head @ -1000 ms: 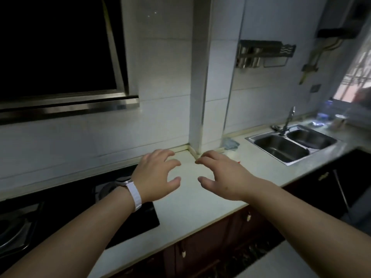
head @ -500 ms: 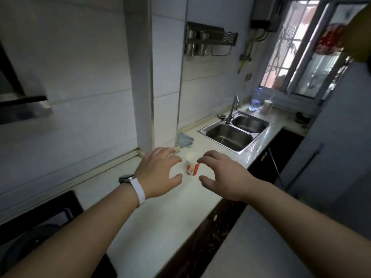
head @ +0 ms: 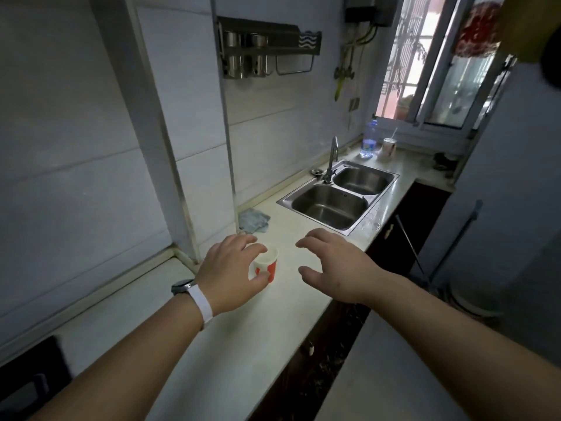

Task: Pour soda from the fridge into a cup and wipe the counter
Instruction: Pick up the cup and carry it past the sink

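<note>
A small red-and-white paper cup (head: 269, 263) stands upright on the pale counter (head: 243, 344), near the tiled wall corner. My left hand (head: 230, 275), with a white watch strap on the wrist, hovers at the cup's left side. Its fingers are spread and curved, the thumb in front of the cup's base, and it holds nothing. My right hand (head: 337, 265) hovers open to the right of the cup, a short gap away, fingers apart. A crumpled grey-blue cloth (head: 253, 219) lies against the wall behind the cup. No soda or fridge is in view.
A steel double sink (head: 328, 205) with a faucet (head: 332, 156) sits farther along the counter. Beyond it stand a plastic bottle (head: 368, 141) and a cup with a straw (head: 389, 146) by the window. A metal rack (head: 267, 50) hangs on the wall. A black stove (head: 27, 384) lies at lower left.
My view has swung right, from the stove and dark window to the sink and the bright window. The paper cup came into sight and now sits beside my left hand. Both hands kept their spread pose.
</note>
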{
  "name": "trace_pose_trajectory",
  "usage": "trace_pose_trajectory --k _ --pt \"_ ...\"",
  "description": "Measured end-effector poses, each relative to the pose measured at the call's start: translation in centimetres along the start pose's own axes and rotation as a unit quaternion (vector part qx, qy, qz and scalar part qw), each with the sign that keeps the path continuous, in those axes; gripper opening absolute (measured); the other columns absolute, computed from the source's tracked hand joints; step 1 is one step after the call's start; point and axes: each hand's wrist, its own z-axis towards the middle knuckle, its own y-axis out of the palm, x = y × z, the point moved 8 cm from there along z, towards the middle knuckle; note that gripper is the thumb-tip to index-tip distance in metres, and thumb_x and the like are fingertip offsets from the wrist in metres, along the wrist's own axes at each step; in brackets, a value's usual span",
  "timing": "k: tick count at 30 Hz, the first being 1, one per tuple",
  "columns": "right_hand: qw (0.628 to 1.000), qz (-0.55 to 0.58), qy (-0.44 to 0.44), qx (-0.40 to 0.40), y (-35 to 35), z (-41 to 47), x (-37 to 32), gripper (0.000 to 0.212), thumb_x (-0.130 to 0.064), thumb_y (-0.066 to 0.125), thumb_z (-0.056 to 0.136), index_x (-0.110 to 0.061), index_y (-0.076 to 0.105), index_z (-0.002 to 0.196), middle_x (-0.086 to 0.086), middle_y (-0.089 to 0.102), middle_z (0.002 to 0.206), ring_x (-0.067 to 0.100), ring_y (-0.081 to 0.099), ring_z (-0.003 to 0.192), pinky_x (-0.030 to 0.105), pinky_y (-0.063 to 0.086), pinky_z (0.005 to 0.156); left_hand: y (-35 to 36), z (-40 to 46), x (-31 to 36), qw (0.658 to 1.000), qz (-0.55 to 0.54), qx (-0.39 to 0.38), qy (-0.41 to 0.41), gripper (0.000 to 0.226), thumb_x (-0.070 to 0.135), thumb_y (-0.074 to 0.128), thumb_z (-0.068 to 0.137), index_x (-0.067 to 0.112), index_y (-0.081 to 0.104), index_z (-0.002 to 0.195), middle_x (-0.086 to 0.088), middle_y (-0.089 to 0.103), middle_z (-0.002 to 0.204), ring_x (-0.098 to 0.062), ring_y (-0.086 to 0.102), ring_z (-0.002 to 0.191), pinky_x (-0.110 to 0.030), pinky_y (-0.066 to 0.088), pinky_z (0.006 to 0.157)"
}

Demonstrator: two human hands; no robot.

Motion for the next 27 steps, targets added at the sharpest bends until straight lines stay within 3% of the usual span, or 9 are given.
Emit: trace_pose_trajectory --k 6,14,23,27 --pt "0.999 -0.015 -0.037 -0.011 -0.5 2.6 8.0 0.053 -0.047 0.051 0.089 -0.026 0.045 0.138 -0.003 0.044 0.138 0.02 0.045 0.122 0.038 0.042 0.099 4.1 4.7 3.2 0.997 -0.023 -0.019 -0.069 0.051 0.052 0.058 0.086 0.032 0.052 0.133 0.009 0.046 0.143 -0.014 0.037 0.131 -0.034 0.033 0.104" --pt "0.993 0.04 -0.104 -0.037 0.4 6.0 16.2 0.053 -0.046 0.053 0.089 -0.026 0.046 0.137 -0.005 0.044 0.138 0.018 0.044 0.122 0.037 0.04 0.099 7.2 7.7 3.8 0.983 0.001 -0.002 -0.182 0.054 0.049 0.065 0.082 0.024 0.056 0.129 0.004 0.056 0.132 -0.018 0.048 0.119 -0.029 0.037 0.096" --pt "0.982 0.099 -0.137 -0.085 4.0 9.5 18.4 0.051 -0.044 0.054 0.09 -0.026 0.046 0.138 -0.009 0.042 0.138 0.016 0.044 0.122 0.034 0.04 0.098 10.2 7.2 2.0 0.963 0.014 -0.033 -0.268 0.058 0.051 0.061 0.084 0.026 0.05 0.135 0.005 0.051 0.139 -0.017 0.044 0.126 -0.032 0.038 0.103" --pt "0.977 0.111 -0.141 -0.116 6.3 11.3 18.5 0.051 -0.044 0.055 0.09 -0.027 0.047 0.137 -0.01 0.043 0.138 0.015 0.045 0.122 0.033 0.041 0.098 12.5 7.3 -0.4 0.946 -0.031 -0.034 -0.321 0.063 0.053 0.061 0.083 0.025 0.047 0.138 0.004 0.048 0.142 -0.017 0.043 0.128 -0.033 0.038 0.105"
